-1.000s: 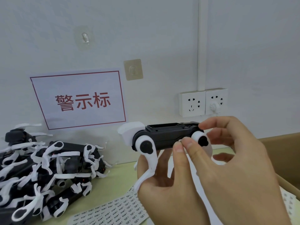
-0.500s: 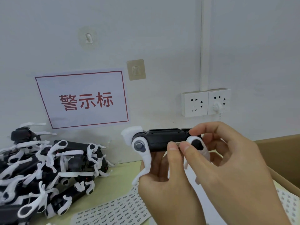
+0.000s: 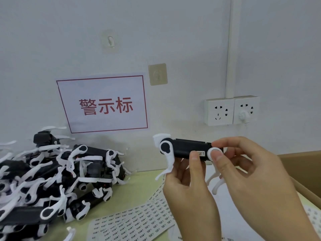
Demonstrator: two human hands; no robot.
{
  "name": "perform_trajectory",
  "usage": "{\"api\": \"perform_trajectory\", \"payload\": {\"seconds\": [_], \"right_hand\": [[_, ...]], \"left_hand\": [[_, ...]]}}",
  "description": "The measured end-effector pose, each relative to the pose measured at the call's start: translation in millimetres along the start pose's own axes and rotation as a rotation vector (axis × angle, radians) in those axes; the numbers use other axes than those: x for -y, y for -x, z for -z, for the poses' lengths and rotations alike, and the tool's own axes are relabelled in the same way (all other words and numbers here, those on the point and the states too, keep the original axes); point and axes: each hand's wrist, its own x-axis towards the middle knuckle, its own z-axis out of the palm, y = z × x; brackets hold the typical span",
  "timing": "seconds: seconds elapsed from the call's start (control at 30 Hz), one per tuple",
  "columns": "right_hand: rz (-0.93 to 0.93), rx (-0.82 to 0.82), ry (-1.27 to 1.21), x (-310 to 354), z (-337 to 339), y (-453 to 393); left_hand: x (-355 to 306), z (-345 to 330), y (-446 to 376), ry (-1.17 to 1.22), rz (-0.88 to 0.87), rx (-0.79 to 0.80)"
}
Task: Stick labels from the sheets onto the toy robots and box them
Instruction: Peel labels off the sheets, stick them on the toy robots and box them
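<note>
My left hand gripped the robot from below, thumb up against its black side, holding it level above the desk. My right hand pinched its rear end, thumb on the white hip joint and fingers curled over the top. A second before, my two thumbs sat together on the side, pressing; now they had parted, and the label showed between them, stuck flat on the black body just ahead of the rear hip. I had also tipped the robot, so its open top faced away from me. I judged the sticking done for this one, with boxing next: the box stood open at my right. The pile of robots lay to my left, and the sheets lay flat below my hands.
</note>
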Motion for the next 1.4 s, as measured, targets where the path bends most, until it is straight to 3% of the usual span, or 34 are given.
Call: {"api": "perform_trajectory", "payload": {"seconds": [0.43, 0.63, 0.9, 1.17, 1.27, 1.4], "right_hand": [[-0.016, 0.053, 0.075, -11, -1, -1], [-0.093, 0.209, 0.000, -8, -12, 8], [0.019, 0.074, 0.062, 17, -48, 37], [0.080, 0.094, 0.106, 31, -68, 50], [-0.002, 0.145, 0.061, 21, -67, 49], [-0.423, 0.107, -0.185, 6, -51, 48]], "left_hand": [[-14, 15, -1, 0.012, 0.067, -0.048], [-29, 35, 1, 0.005, 0.067, -0.075], [-59, 63, 1, 0.116, 0.201, -0.006], [-80, 82, 4, 0.070, 0.192, 0.005], [-81, 90, 3, 0.019, 0.149, 0.094], [-62, 118, 0, -0.516, -0.056, 0.265]]}}
